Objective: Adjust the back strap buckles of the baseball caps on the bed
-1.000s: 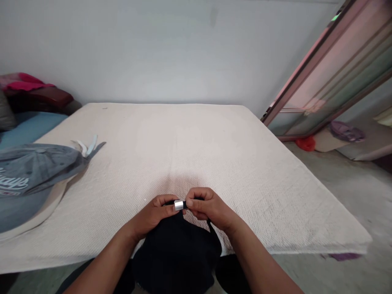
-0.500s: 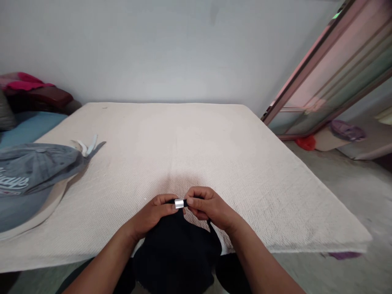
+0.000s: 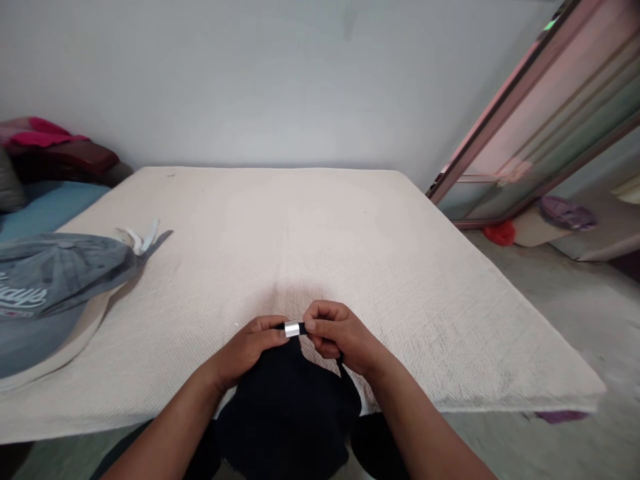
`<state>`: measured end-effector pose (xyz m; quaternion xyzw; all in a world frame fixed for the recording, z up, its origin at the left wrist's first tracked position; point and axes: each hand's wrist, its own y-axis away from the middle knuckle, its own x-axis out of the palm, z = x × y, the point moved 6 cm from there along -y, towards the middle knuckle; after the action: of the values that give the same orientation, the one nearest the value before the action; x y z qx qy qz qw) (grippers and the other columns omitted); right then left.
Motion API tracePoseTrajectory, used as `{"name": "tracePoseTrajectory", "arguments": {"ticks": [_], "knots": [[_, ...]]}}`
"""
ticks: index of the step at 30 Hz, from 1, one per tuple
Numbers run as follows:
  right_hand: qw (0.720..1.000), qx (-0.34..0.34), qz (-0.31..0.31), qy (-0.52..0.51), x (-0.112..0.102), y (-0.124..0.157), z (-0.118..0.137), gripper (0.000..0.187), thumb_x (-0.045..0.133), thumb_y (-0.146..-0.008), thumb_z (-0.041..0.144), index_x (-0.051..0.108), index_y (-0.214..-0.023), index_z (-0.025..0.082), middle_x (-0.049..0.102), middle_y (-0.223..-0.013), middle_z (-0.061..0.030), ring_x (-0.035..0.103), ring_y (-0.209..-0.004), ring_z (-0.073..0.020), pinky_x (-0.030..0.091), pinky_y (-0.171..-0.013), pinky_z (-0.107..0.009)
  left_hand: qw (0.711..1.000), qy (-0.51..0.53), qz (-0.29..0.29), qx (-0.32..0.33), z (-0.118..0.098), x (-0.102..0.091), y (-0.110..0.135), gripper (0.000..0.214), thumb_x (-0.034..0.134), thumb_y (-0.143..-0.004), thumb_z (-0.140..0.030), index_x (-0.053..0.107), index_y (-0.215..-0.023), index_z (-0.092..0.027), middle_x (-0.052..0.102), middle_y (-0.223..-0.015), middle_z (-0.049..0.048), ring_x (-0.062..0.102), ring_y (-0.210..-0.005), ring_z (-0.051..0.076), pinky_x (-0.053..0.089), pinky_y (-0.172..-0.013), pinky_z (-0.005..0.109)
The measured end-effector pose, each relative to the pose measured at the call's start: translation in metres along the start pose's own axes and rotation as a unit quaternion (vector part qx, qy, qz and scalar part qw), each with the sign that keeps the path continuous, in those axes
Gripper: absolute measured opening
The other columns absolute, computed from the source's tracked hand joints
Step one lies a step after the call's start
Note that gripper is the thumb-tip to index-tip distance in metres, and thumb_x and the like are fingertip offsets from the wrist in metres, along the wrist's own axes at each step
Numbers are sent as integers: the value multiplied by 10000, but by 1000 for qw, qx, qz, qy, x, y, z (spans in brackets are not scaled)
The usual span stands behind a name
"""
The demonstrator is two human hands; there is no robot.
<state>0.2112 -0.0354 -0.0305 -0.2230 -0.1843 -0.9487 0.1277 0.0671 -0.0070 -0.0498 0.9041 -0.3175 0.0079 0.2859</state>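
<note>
A black cap (image 3: 285, 413) hangs at the near edge of the table, its back strap raised between my hands. A silver metal buckle (image 3: 292, 329) sits on the strap. My left hand (image 3: 253, 347) is closed, pinching the strap by the buckle's left side between thumb and fingers. On the other side, my right hand (image 3: 343, 337) pinches the short dark strap end (image 3: 303, 329) coming out of the buckle. Part of the strap is hidden behind my fingers.
The table has a cream textured cloth (image 3: 320, 227). A grey cap (image 3: 55, 287) with white lettering lies at the left, its straps loose. Blue bedding (image 3: 65, 203) and a pink cloth (image 3: 45, 131) are at far left. A glass sliding door (image 3: 525, 133) stands right.
My right hand and the buckle have risen very slightly. Both hands keep their grip on the strap, and the rest looks the same.
</note>
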Motion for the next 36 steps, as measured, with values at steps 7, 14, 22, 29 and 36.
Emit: {"name": "tracePoseTrajectory", "arguments": {"ticks": [7,14,22,29,36], "knots": [[1000,19,-3,-11,4,1,-1,209,694,-730,277,526,-682,161,450,-487,75,271,-373,-20,130,-372,-184,999,-6,38,11,-5,9,2,177,666,-764,-333,697,-862,-188,559,-623,-30,429,-501,71,306,-496,195],[1000,-2,-11,23,3,2,2,236,706,-727,312,532,-684,158,436,-487,78,270,-391,-22,138,-376,-181,999,-34,9,4,-6,8,3,157,653,-756,-306,705,-853,-194,595,-640,-20,464,-536,97,340,-520,210],[1000,-11,-1,26,4,2,2,235,639,-797,378,547,-776,162,492,-544,56,311,-395,-28,171,-374,-183,1000,5,21,9,-7,9,3,185,669,-761,-299,728,-908,-204,670,-723,0,528,-596,108,380,-567,213],[999,-50,-4,2,7,0,3,197,668,-776,321,555,-840,173,490,-539,67,311,-403,-30,167,-380,-174,1000,19,18,13,-10,11,5,185,673,-759,-295,745,-904,-204,653,-652,-18,492,-536,92,359,-536,210],[997,-73,21,12,9,-2,2,193,661,-801,302,585,-920,170,515,-560,56,324,-418,-31,175,-389,-176,1000,6,15,2,-9,11,8,192,657,-755,-270,733,-916,-197,661,-680,-14,509,-556,97,371,-556,214]]}}
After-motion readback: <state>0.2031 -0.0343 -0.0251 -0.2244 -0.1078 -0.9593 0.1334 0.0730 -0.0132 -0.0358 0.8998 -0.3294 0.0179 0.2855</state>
